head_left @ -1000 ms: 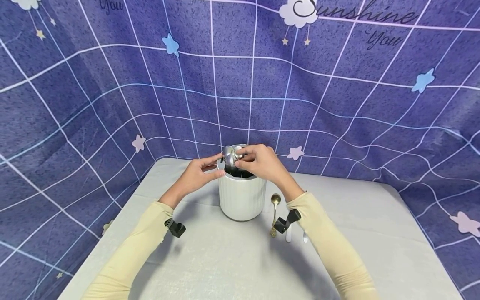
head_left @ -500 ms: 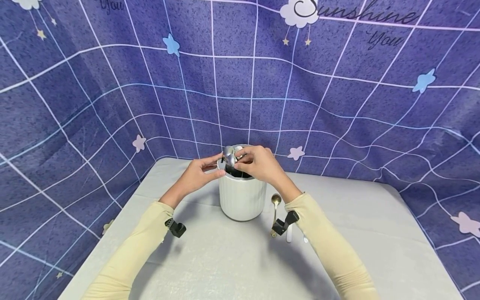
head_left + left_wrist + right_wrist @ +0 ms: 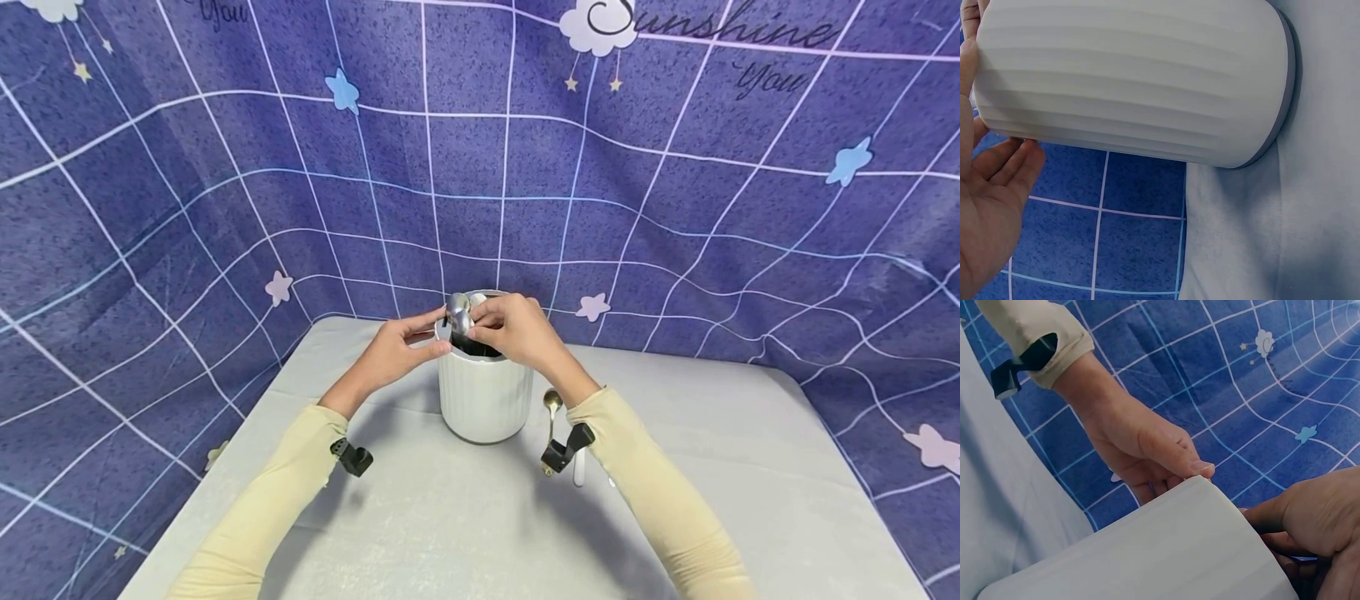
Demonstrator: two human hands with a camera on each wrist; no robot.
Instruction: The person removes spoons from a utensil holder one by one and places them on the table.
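A white ribbed utensil holder [image 3: 486, 407] stands upright on the table. My left hand [image 3: 396, 350] grips its left side near the rim, thumb at the front and fingers farther back; in the left wrist view the fingers [image 3: 1013, 165] touch the ribbed wall [image 3: 1129, 75]. Over the mouth, my right hand [image 3: 522, 331] pinches a metal spoon [image 3: 461, 322] near its rounded bowl. Another shiny spoon bowl [image 3: 457, 301] rises close beside it. The spoon handles are hidden inside the holder. In the right wrist view, the right hand's fingers [image 3: 1272, 512] reach past the rim.
A gold-toned spoon [image 3: 552, 402] lies on the table right of the holder, partly behind the right wrist camera [image 3: 566, 447]. Near it is a white handle [image 3: 579, 469]. A purple gridded cloth [image 3: 465, 150] hangs behind the grey-white tablecloth [image 3: 420, 533].
My right hand has lowered slightly, its wrist shifting a little left. The left hand keeps its place on the holder, and the spoon bowls stay almost where they were.
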